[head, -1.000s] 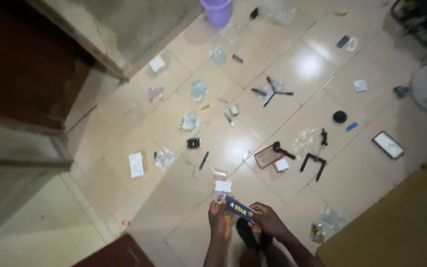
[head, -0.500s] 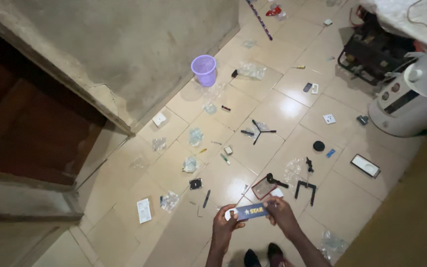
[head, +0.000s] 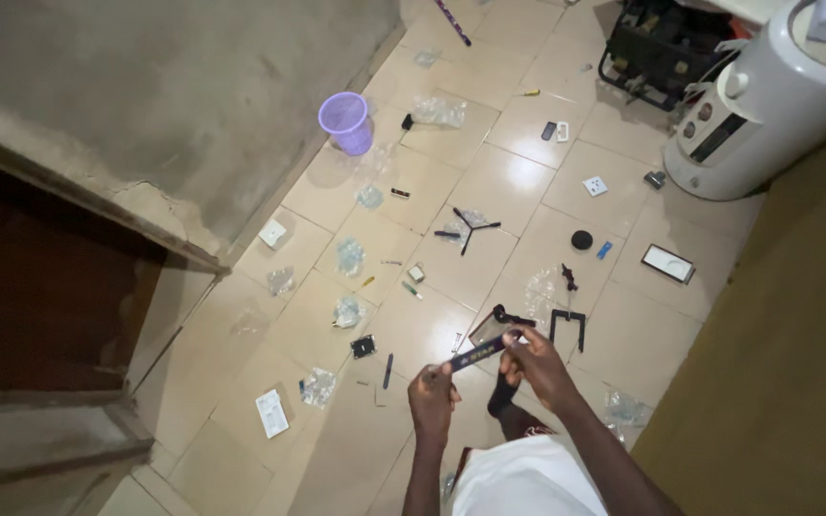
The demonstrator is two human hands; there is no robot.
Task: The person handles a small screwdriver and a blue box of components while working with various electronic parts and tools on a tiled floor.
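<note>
Dark blue flat pack [head: 478, 353] sits pinched between both hands over the tiled floor [head: 518, 172], long axis running 8 to 2 o'clock: left hand [head: 432, 392] closed on its low end, right hand [head: 537, 361] gripping the high end. Versus half a second back, the view has swung so the purple cup [head: 345, 122] sits at 11 o'clock, hold unchanged.

One lilac basket [head: 345, 121] far beyond the left hand [head: 433, 397]; one black three-armed bracket [head: 467, 227]; one black disc [head: 581, 240]; one phone [head: 668, 263] beyond the right hand [head: 535, 363]; two white switch plates [head: 272, 232] [head: 271, 413]; one white appliance [head: 757, 105].
</note>
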